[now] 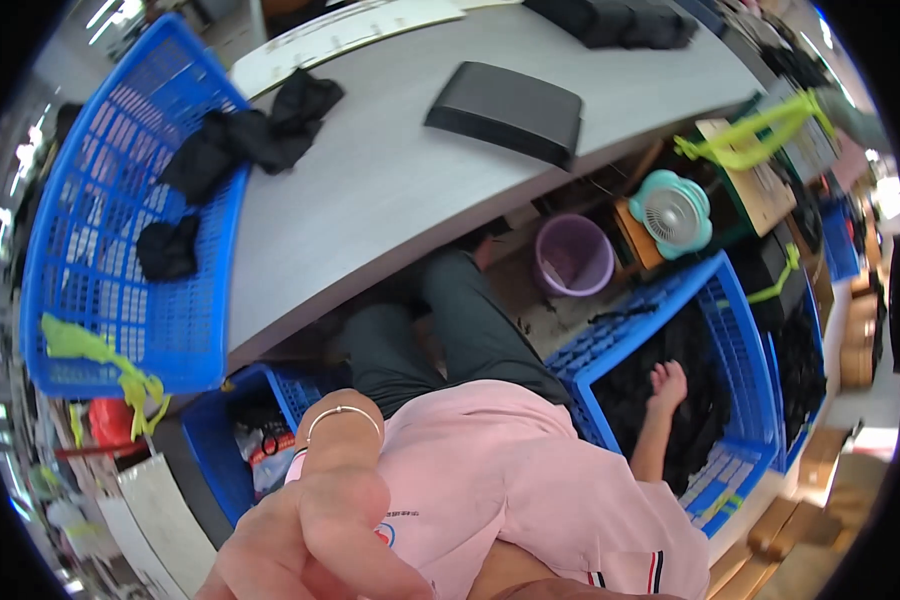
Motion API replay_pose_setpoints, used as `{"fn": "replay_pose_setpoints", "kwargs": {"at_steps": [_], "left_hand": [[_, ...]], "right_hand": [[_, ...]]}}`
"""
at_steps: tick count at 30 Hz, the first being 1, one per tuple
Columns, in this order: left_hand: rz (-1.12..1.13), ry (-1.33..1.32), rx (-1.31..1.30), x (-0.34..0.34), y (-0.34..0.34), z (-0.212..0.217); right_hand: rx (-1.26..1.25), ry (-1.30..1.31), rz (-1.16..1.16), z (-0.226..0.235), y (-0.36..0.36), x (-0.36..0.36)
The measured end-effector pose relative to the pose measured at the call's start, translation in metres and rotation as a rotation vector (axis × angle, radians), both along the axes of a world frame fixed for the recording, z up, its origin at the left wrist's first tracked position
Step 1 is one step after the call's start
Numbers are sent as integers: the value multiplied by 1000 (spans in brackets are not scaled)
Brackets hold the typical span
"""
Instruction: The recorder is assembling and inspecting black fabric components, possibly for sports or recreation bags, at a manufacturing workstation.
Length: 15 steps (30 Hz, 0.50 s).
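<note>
Partly, right hand (667,384) sinks into black cloth (695,400), fingers hidden.

Three blue crates (120,290) (740,330) (210,440), one purple bucket (574,256), one fan (672,213), one black tray (505,110).

One view only: fisheye on my head, left of the pair, looking steeply down past my chest and lap. Upright, not mirrored. My left hand (315,540) is right up against the lens at the bottom edge, blurred large. The grey table (390,190) runs across the top half, its edge bowed by the lens. My right hand (667,385) sits farther off, lower right. Corners are black vignette.
</note>
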<state>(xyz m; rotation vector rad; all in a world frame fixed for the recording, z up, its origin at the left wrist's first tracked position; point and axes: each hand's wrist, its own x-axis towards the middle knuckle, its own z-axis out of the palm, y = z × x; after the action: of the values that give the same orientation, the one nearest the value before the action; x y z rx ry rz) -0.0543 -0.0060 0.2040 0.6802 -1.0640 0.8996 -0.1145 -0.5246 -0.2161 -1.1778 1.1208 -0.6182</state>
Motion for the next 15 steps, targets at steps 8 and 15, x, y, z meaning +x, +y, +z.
{"fn": "replay_pose_setpoints", "kwargs": {"at_steps": [8,15], "left_hand": [[212,-33,-31,36,24,-12],[643,730,512,131,66,-86]], "right_hand": [[-802,-337,1018,105,287,220],[-1468,-198,1190,118,393,275]]}}
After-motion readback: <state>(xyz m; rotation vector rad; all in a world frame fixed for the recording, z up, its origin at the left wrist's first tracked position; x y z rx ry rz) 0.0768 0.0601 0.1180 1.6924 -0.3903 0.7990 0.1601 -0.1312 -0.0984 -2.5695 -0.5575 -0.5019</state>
